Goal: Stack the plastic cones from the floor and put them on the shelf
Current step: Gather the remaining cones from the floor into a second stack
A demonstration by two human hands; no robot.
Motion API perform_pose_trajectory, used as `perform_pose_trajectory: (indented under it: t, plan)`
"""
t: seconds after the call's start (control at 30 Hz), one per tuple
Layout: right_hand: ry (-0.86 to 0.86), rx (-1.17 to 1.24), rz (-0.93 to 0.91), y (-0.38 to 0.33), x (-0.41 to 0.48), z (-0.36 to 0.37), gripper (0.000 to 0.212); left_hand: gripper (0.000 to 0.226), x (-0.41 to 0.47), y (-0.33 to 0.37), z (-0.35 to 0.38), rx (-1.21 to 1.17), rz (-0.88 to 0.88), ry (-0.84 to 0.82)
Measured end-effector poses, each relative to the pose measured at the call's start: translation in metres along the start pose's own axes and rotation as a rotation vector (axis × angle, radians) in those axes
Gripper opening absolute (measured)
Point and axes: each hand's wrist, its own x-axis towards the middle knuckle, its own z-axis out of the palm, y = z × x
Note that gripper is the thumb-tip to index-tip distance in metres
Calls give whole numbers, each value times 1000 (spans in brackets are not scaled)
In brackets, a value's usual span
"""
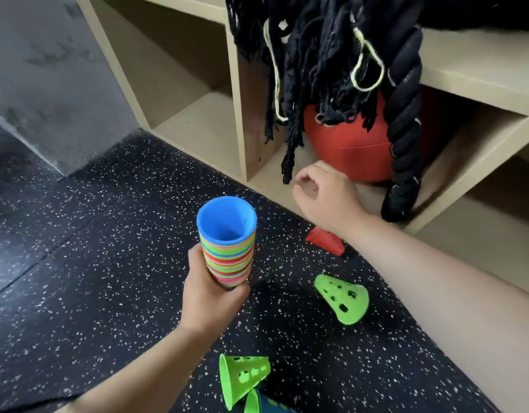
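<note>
Nearest, two green cones [243,377] [343,298] are lying on the speckled floor [108,263]. Beyond, the left hand [211,293] is gripping the striped cone stack [227,242], while the right hand [325,195] is hovering loosely curled and empty over a red cone [325,240], before the wooden shelf [465,76].
</note>
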Motion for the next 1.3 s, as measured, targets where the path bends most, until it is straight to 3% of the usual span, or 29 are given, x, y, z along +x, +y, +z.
perform_pose_trajectory:
  t: [0.1, 0.2, 0.4, 0.57, 0.67, 0.8, 0.93, 1.17, 1.3]
  plan:
    - [-196, -69, -21, 9, -43, -4, 30, 67, -2, -11, -7, 11, -28, -2]
    - [-199, -121, -46, 21, -112, -16, 41, 69, -8, -13, -10, 46, -29, -31]
    - [-304, -210, 257, 47, -192, -36, 47, 72, -29, -4, 4, 43, -31, -72]
    - [-191, -217, 155, 47, -120, -26, 44, 72, -43, 4, 18, 17, -16, -78]
    - [-284, -202, 162, 53, -59, -2, 50, 71, -44, 7, 21, -1, -6, -74]
    - [-443, -286, 189, 68, -36, 18, 19, 72, -38, 10, 15, -23, 0, -76]
    - [-305, -187, 218, 63, -64, 8, 13, 71, -36, 11, 14, -4, 21, -99]
    - [358, 275, 73, 2, -142, -107, 7, 70, -65, 30, 44, -17, 67, -200]
    - [401, 380, -71, -44, -170, -161, 8, 74, -89, 46, 59, -7, 128, -250]
